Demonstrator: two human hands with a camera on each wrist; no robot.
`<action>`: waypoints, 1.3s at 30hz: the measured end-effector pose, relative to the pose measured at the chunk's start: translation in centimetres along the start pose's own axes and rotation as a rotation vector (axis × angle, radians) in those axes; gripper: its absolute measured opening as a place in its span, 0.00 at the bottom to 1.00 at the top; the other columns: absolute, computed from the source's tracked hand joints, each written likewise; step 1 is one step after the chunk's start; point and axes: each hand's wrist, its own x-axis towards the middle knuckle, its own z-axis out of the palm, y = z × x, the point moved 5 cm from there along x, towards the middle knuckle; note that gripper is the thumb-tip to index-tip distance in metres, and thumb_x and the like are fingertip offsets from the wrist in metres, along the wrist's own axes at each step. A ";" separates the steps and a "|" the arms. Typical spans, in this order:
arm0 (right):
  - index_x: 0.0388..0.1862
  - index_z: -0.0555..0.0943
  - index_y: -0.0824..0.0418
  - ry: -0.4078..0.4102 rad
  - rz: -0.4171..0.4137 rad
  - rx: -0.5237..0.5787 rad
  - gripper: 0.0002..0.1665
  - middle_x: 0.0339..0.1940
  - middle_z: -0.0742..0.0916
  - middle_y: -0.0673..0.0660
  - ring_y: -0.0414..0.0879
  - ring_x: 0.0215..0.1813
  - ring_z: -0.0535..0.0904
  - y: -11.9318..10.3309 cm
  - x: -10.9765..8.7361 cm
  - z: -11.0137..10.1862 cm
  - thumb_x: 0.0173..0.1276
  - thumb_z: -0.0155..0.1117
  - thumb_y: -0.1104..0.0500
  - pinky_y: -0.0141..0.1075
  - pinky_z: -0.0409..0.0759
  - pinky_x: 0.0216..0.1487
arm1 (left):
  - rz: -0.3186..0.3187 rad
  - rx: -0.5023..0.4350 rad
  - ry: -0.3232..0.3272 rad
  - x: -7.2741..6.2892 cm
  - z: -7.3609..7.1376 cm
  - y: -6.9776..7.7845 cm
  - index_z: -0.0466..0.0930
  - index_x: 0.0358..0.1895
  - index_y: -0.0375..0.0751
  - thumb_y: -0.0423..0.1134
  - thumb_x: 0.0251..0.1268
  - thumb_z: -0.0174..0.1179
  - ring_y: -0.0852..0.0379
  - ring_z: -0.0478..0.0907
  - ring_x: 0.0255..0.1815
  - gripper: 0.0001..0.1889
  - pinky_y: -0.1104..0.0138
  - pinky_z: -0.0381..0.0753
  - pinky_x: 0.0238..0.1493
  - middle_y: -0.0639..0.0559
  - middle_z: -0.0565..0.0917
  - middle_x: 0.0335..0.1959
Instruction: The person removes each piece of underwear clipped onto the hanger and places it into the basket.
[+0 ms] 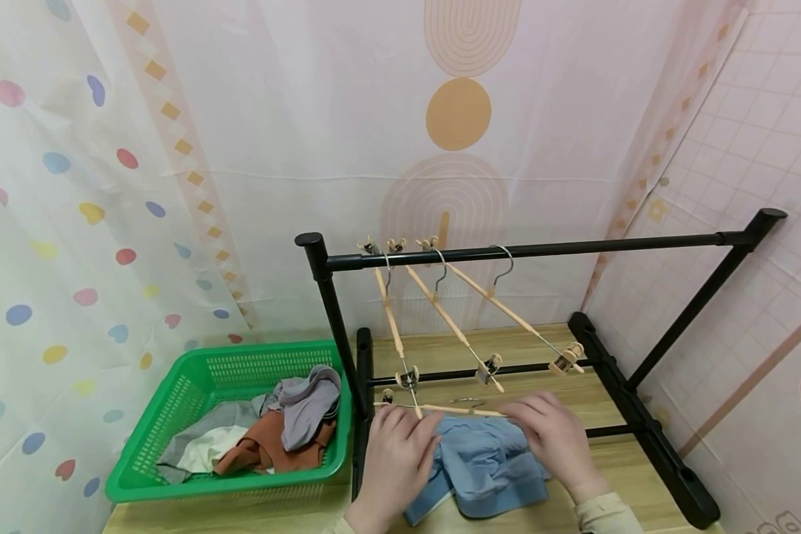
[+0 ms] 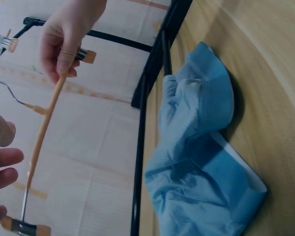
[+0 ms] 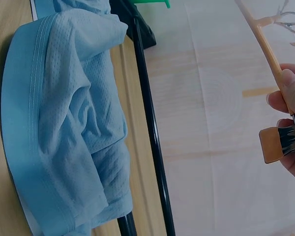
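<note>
My right hand [image 1: 552, 437] pinches one end of a wooden clip hanger [image 2: 45, 123], beside its metal clip [image 3: 291, 137]. The left hand [image 1: 400, 460] is at the other end, its fingers [image 2: 7, 157] loosely spread near the far clip [image 2: 24, 228]. In the left wrist view a gap shows between those fingers and the bar. Below the hanger, a crumpled light blue garment [image 1: 487, 460] with wide stitched bands lies on the wooden table. The hanger's hook [image 1: 467, 401] points away from me in the head view.
A black rack [image 1: 541, 248] stands over the table, with three wooden clip hangers [image 1: 437, 304] on its top bar. Left of it is a green basket [image 1: 227, 486] of grey, white and rust-brown clothes [image 1: 260, 441]. Patterned curtains [image 1: 307, 111] hang behind.
</note>
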 end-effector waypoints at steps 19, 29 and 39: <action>0.42 0.88 0.49 0.008 0.134 -0.067 0.21 0.36 0.88 0.47 0.44 0.37 0.79 1.5 -2.1 -0.6 0.48 0.76 0.66 0.32 0.75 0.22 | -0.077 -0.016 -0.229 -1.5 3.0 -0.2 0.86 0.46 0.51 0.42 0.55 0.73 0.56 0.79 0.38 0.14 0.54 0.77 0.45 0.59 0.84 0.34; 0.40 0.89 0.49 0.018 0.164 -0.104 0.19 0.35 0.88 0.46 0.41 0.34 0.77 2.0 -2.7 -0.7 0.49 0.78 0.67 0.31 0.73 0.22 | -0.124 -0.010 -0.310 -1.8 4.3 -0.4 0.85 0.46 0.50 0.44 0.55 0.74 0.55 0.79 0.40 0.15 0.53 0.76 0.44 0.57 0.85 0.38; 0.40 0.89 0.51 0.015 0.185 -0.102 0.21 0.35 0.87 0.46 0.41 0.34 0.77 2.1 -3.0 -0.8 0.48 0.79 0.69 0.33 0.74 0.25 | -0.138 -0.028 -0.443 -1.6 5.9 -0.6 0.85 0.49 0.49 0.45 0.56 0.73 0.53 0.79 0.41 0.17 0.50 0.79 0.46 0.55 0.85 0.43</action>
